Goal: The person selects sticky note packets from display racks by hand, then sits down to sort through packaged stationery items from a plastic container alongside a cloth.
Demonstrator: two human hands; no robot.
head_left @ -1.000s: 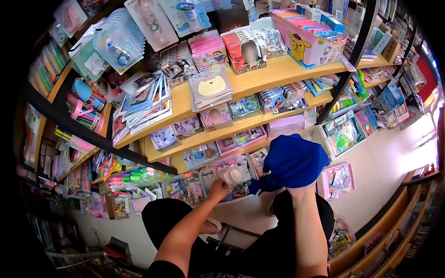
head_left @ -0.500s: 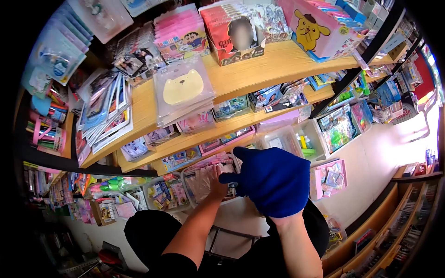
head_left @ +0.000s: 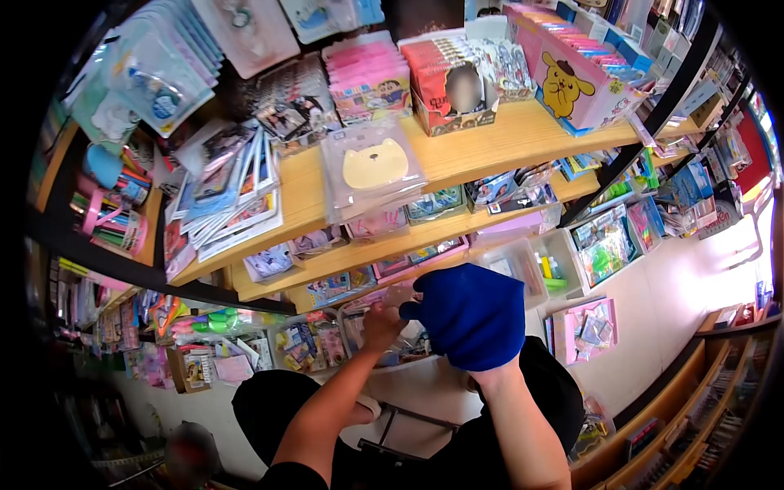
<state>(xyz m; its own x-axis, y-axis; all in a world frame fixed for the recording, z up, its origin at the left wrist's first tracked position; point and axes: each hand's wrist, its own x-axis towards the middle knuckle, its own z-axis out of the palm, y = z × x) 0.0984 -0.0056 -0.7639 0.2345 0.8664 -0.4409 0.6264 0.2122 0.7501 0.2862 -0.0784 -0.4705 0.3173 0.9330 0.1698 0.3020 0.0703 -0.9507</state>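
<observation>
My left hand (head_left: 382,328) is closed around a pale, see-through packet (head_left: 399,296), partly hidden by my fingers. It is above a clear plastic bin (head_left: 349,336) of packaged goods on the floor. On my right hand is a blue cloth mitt (head_left: 474,317) that covers it up to the wrist. The mitt's thumb side reaches the packet and the tips of my left fingers. Under the cloth the right fingers are hidden, so their grip does not show.
Wooden shelves (head_left: 457,147) carry boxed cards and a cat-face packet (head_left: 374,166). More bins stand below, including a white one (head_left: 563,261) and a pink tray (head_left: 584,331) on the floor. A dark metal stool frame (head_left: 408,420) is between my legs. Wooden racks (head_left: 694,400) line the right.
My left hand has come up out of the bin toward the mitt, now with a pale packet in it. The mitt has turned slightly, and the whole view has shifted.
</observation>
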